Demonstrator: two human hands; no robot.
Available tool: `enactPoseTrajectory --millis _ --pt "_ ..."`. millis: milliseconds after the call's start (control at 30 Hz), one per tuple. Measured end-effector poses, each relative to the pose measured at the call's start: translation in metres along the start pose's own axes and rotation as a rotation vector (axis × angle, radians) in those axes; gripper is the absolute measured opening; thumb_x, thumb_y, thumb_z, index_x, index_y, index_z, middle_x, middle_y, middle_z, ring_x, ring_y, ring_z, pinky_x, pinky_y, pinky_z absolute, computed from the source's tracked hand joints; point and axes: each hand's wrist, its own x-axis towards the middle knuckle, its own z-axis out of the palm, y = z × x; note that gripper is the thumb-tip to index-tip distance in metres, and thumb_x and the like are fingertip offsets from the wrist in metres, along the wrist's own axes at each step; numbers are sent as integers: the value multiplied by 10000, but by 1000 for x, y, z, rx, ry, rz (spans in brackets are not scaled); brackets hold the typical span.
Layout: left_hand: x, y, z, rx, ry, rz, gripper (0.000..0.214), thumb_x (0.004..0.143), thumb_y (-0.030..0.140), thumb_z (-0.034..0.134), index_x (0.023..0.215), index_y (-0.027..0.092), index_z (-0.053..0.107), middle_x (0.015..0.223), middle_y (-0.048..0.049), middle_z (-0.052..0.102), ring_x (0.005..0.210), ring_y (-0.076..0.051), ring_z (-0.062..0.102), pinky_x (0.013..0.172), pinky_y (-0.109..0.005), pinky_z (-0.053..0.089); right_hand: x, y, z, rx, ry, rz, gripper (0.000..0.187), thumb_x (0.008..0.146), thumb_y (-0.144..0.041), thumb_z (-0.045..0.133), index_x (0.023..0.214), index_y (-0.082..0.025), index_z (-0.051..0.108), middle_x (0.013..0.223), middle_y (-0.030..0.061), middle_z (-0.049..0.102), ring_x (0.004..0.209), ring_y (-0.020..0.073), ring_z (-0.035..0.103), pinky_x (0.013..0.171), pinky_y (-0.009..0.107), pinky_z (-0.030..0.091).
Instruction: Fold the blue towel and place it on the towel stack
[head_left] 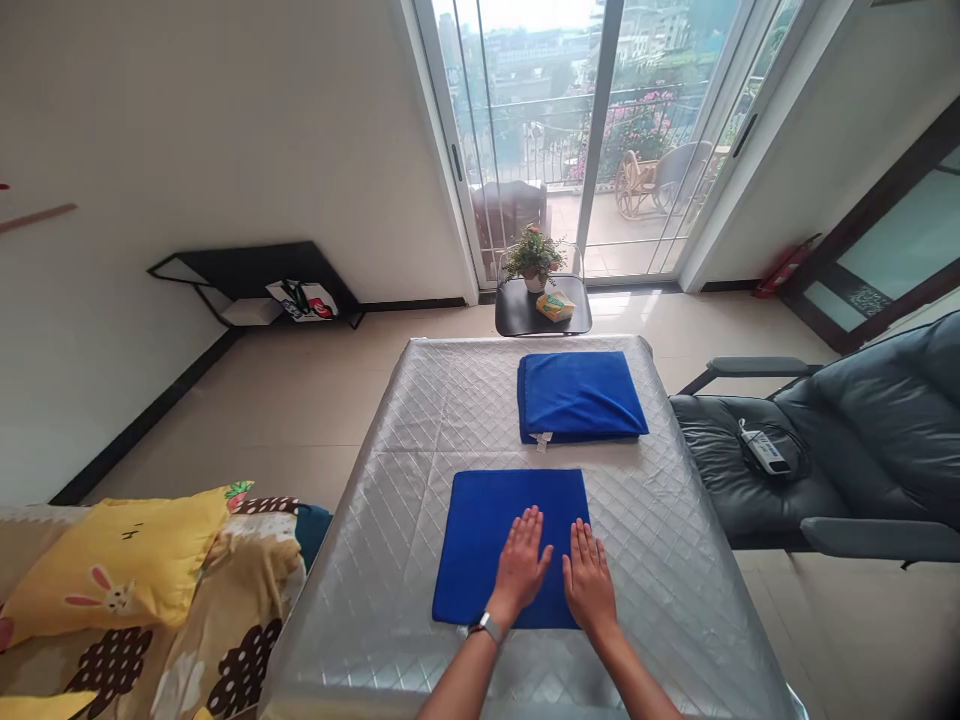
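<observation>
A blue cloth [476, 540] lies flat on the silver quilted tablecloth [405, 500], close to me. My left hand [523, 560] rests on its right half, fingers stretched out and palm down. At the cloth's right edge my right hand [590, 575] lies flat as well, partly over the tablecloth. Neither hand holds anything. Farther back sits a folded stack of blue cloth [581, 395], with a small white tag [541, 440] at its near edge. A watch [487, 628] is on my left wrist.
A black side table [517, 312] with a potted plant [534, 258] and a yellow tissue pack [556, 306] stands beyond the table. To the right is a dark armchair [847, 430] holding a power strip [765, 450]. A yellow pillow [142, 550] lies at left.
</observation>
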Motion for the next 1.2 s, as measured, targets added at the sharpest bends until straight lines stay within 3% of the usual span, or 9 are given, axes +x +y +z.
enactPoseTrajectory --millis 100,200,300,533,667,833,967,1067,1200 --pt "12 35 19 -36 -19 46 647 1037 433 346 1597 180 145 1640 -62 241 1516 -194 236 1223 -411 322 -10 2 14 -4 -31 -3 639 1018 -261 265 1606 -123 57 1635 108 245 1514 241 239 1229 455 203" --pt "10 38 27 -27 -11 -7 660 1033 449 354 1597 183 137 1640 -64 240 1516 -203 240 1226 -431 313 -10 5 19 -6 -50 1 636 1014 -244 272 1606 -114 80 1642 109 224 1523 240 211 1234 456 191" --pt "-9 12 21 4 -10 -76 677 1030 454 363 1600 214 87 1643 -56 237 1516 -213 245 1221 -455 315 -8 4 17 -4 -44 5 649 1032 -335 291 1605 -94 103 1637 126 230 1522 243 212 1235 450 188" --pt "-80 -80 -1 138 74 -385 665 1043 444 303 1598 230 5 1657 -84 200 1519 -243 236 1229 -510 265 -6 3 16 16 -47 26 642 1043 -366 249 1609 -114 82 1641 108 228 1519 229 222 1238 441 173" --pt "-97 -92 -4 139 90 -446 659 1047 462 268 1599 214 7 1657 -90 205 1523 -236 223 1231 -500 262 -4 2 15 27 -61 35 631 1048 -367 204 1608 -115 60 1644 113 218 1523 235 210 1239 455 168" --pt "-93 -90 -13 146 81 -443 671 1041 488 260 1600 200 27 1642 -102 254 1511 -235 263 1227 -488 272 -18 -3 -3 0 -45 16 640 1051 -367 213 1604 -116 11 1638 128 235 1521 245 217 1236 465 165" --pt "-78 -66 -20 138 118 -433 689 1037 471 287 1601 174 25 1642 -124 241 1512 -252 257 1228 -503 264 -47 -4 -13 -30 -72 -66 672 1042 -350 283 1609 -133 -5 1640 107 233 1522 235 215 1238 441 164" --pt "-62 -15 -15 86 116 -288 661 1038 401 323 1605 180 66 1639 -102 255 1518 -243 238 1224 -472 282 -65 -1 -7 -37 -50 -77 704 1031 -347 317 1606 -118 -19 1633 125 244 1516 248 235 1231 451 182" --pt "-45 57 6 -45 0 45 659 1028 432 366 1603 215 126 1642 -30 261 1519 -192 234 1224 -394 296 -73 2 5 -24 -52 -91 698 1001 -241 315 1601 -125 -22 1635 118 247 1521 256 214 1225 476 198"
